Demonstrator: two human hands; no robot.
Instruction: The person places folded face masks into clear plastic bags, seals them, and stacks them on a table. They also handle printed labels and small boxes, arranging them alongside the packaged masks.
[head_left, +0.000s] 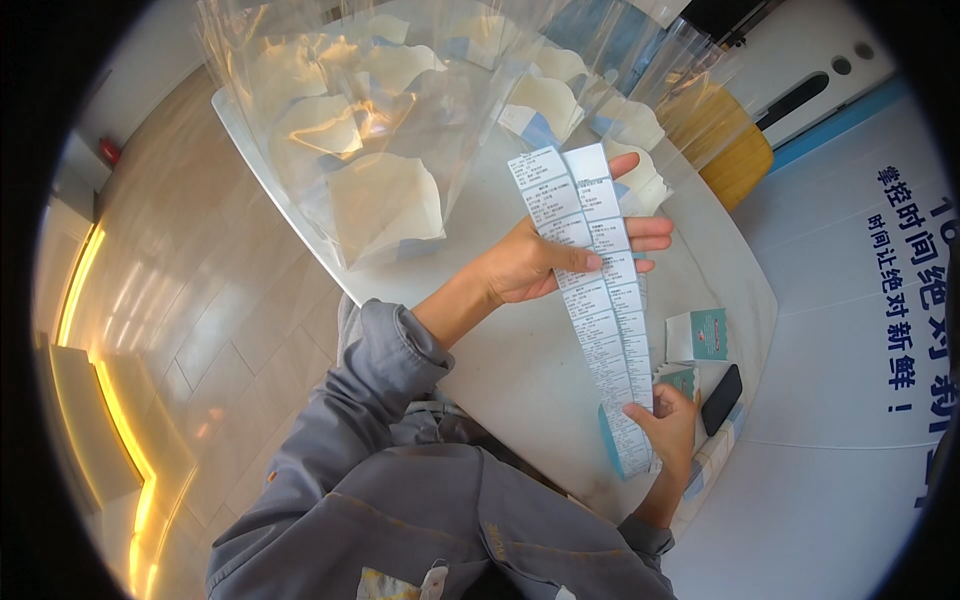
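Note:
Two long strips of printed labels (600, 315) run side by side above the marble-look table (502, 375). My left hand (555, 259) holds their upper part, its thumb pressed on top and its fingers spread behind. Lower down, my right hand (667, 420) grips the strips near their other end, thumb on the printed face. The bottom of the strips curls over and shows a light blue backing (611, 442). Small writing covers each label. Just beyond my right hand lies a stack of green and white paper pouches (679, 375).
Clear plastic bags with cream paper pouches (386, 199) stand across the table's far side. A single green and white paper pouch (697, 335), a black phone (721, 400) and a wrapped bundle (712, 454) lie at the right. A wooden chair (720, 142) and a lettered white panel (832, 330) flank the table.

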